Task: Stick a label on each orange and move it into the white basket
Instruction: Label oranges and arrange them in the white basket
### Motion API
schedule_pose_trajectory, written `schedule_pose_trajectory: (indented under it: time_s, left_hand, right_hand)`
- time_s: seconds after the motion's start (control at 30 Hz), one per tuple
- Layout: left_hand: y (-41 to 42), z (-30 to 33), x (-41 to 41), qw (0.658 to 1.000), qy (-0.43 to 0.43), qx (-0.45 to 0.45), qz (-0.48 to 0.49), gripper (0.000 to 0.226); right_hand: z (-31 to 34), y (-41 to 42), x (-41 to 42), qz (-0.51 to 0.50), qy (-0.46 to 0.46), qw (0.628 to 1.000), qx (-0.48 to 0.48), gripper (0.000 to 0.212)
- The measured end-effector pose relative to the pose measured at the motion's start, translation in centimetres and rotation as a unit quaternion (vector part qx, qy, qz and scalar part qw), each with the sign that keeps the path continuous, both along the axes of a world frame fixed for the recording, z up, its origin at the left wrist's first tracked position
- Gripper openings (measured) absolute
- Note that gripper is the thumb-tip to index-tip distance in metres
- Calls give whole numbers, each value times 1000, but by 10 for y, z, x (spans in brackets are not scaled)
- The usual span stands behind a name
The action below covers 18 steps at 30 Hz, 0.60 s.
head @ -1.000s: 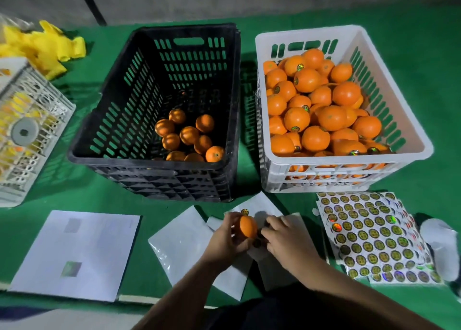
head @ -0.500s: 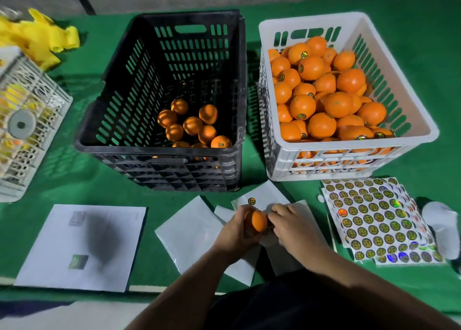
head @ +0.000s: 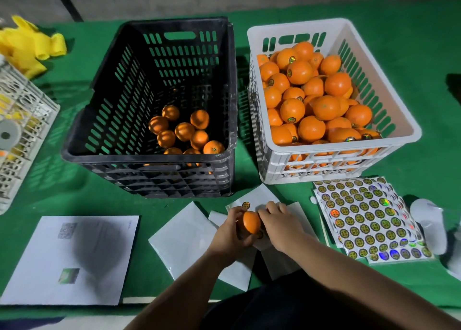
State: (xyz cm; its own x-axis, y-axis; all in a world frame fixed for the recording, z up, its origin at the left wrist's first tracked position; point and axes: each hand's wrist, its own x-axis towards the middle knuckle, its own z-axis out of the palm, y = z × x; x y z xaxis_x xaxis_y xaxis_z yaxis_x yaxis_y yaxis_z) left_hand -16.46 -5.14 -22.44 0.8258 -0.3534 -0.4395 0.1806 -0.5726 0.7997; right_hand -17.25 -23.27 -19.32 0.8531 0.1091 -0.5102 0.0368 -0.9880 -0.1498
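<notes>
White basket (head: 409,130) nearly full, nine or so oranges left in the black crate (head: 104,155) (unlabelled, apparently); left hand (head: 229,232) grips an orange (head: 250,221), right hand (head: 280,221) grip unclear

You see dim overhead light, a soft head shadow on the white sheet (head: 72,257), dark blurred corners and bowed wide-angle edges.

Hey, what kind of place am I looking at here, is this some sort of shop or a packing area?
Most likely a fruit packing or labelling station, not a shop. A white basket is heaped with stickered oranges, a black crate holds a few more, and label sheets lie on the green table cover.
</notes>
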Motion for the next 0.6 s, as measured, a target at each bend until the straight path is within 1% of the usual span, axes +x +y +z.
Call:
schedule_pose_trajectory:
  time_s: [0.03, 0.1, 0.23, 0.33, 0.4, 0.53, 0.6]
  left_hand:
    - [0, 0, 0, 1000, -1, 0, -5, 72]
    - [1, 1, 0, 1000, -3, 2, -8, 71]
    - [1, 1, 0, 1000, 7, -12, 7, 70]
    - [2, 1, 1, 999, 25, -35, 23, 69]
    - [2, 0, 0, 998, 36, -47, 25, 69]
    - [4, 0, 2, 997, 49, -45, 26, 71]
    - [3, -2, 3, 997, 46, -52, 25, 72]
  right_hand:
    - [-1, 1, 1, 1, 11, 1000, -10, 62]
    - [-4, 0, 2, 11, 17, 999, -26, 56]
    - [-7, -5, -5, -1, -37, 999, 8, 63]
    - [-11, -6, -19, 9, -84, 996, -1, 48]
    - [-16, -5, -26, 4, -97, 995, 4, 40]
    - [-16, 0, -21, -31, -106, 994, 23, 38]
    - [-15, 2, -20, -37, -111, 993, 24, 41]
